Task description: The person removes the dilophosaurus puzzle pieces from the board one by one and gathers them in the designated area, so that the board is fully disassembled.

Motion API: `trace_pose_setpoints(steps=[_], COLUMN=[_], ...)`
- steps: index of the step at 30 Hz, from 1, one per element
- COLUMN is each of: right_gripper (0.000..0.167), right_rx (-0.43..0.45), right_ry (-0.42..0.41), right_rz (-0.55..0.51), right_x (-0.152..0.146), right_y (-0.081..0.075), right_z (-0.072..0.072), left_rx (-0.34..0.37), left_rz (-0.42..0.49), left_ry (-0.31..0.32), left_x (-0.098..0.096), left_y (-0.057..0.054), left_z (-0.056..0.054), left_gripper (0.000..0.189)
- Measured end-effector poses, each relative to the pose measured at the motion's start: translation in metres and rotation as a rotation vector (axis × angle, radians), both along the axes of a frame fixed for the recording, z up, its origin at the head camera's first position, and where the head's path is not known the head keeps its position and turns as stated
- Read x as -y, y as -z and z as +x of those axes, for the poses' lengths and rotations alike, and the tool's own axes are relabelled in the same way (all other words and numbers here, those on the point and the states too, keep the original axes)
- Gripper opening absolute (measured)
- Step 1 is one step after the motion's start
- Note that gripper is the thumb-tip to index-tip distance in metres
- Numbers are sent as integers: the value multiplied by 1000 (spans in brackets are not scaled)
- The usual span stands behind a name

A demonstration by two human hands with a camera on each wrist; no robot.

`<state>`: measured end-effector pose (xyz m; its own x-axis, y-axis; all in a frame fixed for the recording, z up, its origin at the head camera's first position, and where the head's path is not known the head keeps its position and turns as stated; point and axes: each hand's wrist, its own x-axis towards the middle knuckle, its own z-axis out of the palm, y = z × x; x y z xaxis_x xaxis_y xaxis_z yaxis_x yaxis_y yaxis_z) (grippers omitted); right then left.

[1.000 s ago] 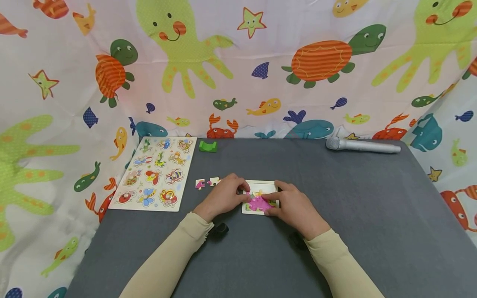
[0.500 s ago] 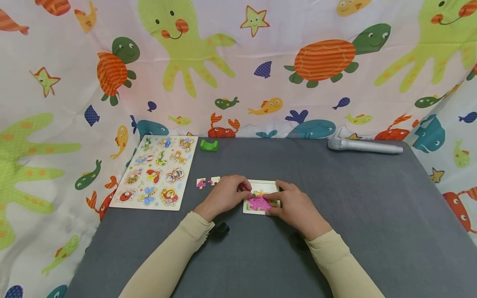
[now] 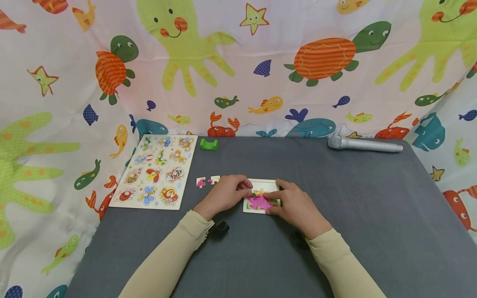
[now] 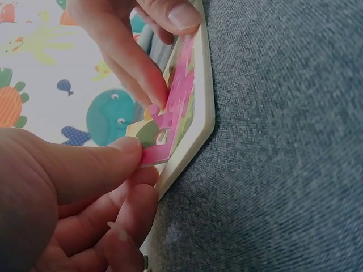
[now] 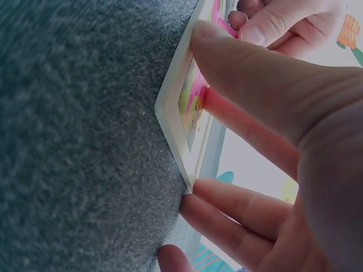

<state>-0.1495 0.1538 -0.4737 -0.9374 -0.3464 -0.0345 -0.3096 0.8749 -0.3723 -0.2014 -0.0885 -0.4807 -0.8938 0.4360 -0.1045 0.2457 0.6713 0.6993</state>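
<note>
A small jigsaw puzzle tray (image 3: 262,181) with a pale rim lies between the hands, partly filled with pieces forming a pink picture (image 3: 259,203). My left hand (image 3: 226,193) pinches a pink and green puzzle piece (image 4: 158,148) between thumb and fingers, at the tray's left side. In the left wrist view that piece tilts above the rim, partly over the assembled part. My right hand (image 3: 298,205) holds the tray from the right. Its thumb is on the near rim, its index finger touches the picture, and other fingers lie along the far right edge.
Two loose puzzle pieces (image 3: 201,182) lie left of the left hand, one partly hidden by it. A bug-picture board (image 3: 150,182) stands at the left. At the back are a green block (image 3: 208,145) and a silver microphone (image 3: 365,145). A patterned curtain (image 3: 238,62) borders the grey table.
My left fingertips have shifted very slightly right over the tray, bringing the pinched puzzle piece along. My right hand keeps its place on the tray.
</note>
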Motion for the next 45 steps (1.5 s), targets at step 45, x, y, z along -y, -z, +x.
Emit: trace_pose_setpoints(steps=[45], right_gripper=[49], right_rx=[58], right_ry=[6], right_rz=[8], right_x=[4], right_y=[-2], right_z=[-2], left_rx=[55], left_rz=[-25], left_ry=[-194], left_x=[114], left_y=[-13], left_z=[9], left_gripper=[5])
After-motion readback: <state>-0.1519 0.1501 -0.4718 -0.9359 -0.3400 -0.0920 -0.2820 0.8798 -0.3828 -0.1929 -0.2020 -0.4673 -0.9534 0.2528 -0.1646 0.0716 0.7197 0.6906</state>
